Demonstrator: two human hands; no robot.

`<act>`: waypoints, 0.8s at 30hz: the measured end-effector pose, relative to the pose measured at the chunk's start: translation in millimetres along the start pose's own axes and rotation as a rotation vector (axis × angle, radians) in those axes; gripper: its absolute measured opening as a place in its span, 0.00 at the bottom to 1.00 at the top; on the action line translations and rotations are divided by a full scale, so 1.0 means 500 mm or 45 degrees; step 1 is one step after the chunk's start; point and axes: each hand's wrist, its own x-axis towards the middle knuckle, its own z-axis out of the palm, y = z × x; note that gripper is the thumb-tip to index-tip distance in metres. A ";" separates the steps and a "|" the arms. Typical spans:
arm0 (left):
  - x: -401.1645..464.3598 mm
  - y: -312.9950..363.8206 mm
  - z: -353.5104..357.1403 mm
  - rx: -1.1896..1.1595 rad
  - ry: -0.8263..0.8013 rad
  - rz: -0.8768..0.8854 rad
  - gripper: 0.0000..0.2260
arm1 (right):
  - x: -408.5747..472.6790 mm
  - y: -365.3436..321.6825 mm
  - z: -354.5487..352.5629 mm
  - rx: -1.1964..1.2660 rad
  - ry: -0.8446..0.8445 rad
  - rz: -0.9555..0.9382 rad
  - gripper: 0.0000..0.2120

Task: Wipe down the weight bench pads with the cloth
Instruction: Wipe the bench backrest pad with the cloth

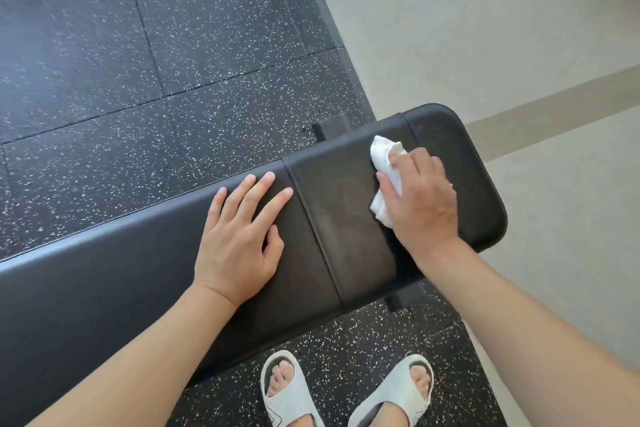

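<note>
Item: weight bench pads (346, 236), black, smooth, a seam between long pad and short end pad, set across speckled rubber floor tiles (138, 80). Cloth (384, 163), white, crumpled, lying on the end pad, my right hand (422, 201) curled round it and pressing down. My left hand (239, 239) flat on the long pad, fingers spread. My pale sandals (287, 392) below

Bright, even daylight with soft shadows, mild wide-angle bending at the edges, and blur top right.
</note>
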 end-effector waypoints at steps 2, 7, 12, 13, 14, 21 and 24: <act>0.001 0.003 -0.005 0.011 -0.016 -0.001 0.26 | -0.029 -0.088 0.002 -0.043 0.004 -0.062 0.18; 0.002 0.005 -0.012 0.005 -0.064 -0.008 0.25 | -0.104 -0.249 0.002 0.245 0.031 -0.326 0.11; 0.001 0.015 -0.020 -0.004 -0.089 -0.018 0.25 | -0.084 -0.111 -0.001 0.183 -0.001 -0.424 0.17; 0.003 0.021 -0.023 -0.009 -0.095 -0.028 0.25 | -0.076 -0.062 -0.002 0.144 0.037 -0.346 0.18; 0.005 0.027 -0.027 -0.022 -0.102 -0.048 0.25 | -0.067 -0.014 -0.008 0.118 0.062 -0.234 0.18; 0.052 0.101 -0.042 -0.153 -0.117 -0.013 0.22 | -0.130 -0.027 -0.030 0.175 0.024 0.082 0.15; 0.096 0.150 -0.043 -0.189 -0.139 0.062 0.23 | -0.216 -0.092 -0.039 0.346 -0.056 -0.077 0.13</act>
